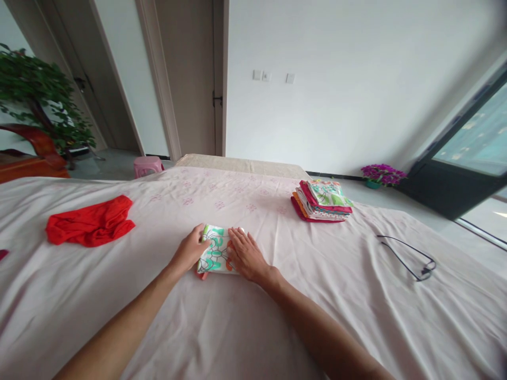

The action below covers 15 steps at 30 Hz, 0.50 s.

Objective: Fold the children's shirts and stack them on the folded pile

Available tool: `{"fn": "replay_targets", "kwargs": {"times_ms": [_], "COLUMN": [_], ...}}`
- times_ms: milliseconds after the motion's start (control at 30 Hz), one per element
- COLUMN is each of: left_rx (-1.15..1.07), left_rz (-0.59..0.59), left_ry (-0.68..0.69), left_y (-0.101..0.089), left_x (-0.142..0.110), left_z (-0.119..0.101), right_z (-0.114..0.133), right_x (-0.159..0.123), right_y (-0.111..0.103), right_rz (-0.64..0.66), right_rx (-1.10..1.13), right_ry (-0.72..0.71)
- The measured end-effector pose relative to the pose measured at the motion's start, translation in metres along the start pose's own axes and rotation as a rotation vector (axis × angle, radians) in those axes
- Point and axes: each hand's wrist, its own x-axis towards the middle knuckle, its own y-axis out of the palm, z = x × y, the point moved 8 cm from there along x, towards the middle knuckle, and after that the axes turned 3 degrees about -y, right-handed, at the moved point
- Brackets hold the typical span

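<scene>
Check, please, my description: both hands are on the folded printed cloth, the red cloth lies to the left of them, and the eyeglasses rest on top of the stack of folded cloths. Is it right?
One detail is wrong: the head view shows the eyeglasses lying on the pale sheet, to the right of the stack of folded cloths, not on it. The rest stands.

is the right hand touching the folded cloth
Touching: the head view shows the right hand lying flat over the folded cloth, covering part of its print.
</scene>
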Motion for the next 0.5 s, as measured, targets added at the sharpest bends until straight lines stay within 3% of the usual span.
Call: {"fn": "replay_targets", "kwargs": {"times_ms": [100,200,333,500], "left_rx": [0.423,0.587,0.761,0.907], "left_rz": [-0.198,-0.184,-0.035,-0.037], "left_ry": [0.256,0.474,0.484,0.476], "left_y": [-0.008,0.016,0.054,0.06], "left_x": [-0.008,-0.017,-0.019,-0.019], "left_z": [-0.028,-0.049,-0.031,-0.007], "right_z": [0.002,0.01,0.016,0.003], "right_x": [0.006,0.013,0.015,0.008], "right_y": [-0.008,-0.014,-0.001,0.025], "right_rz": [-0.054,-0.136,-0.148,-0.084], "right_rx": [-0.019,-0.061,-0.148,-0.225], "right_ry": [0.015,0.015,0.013,0.01]}}
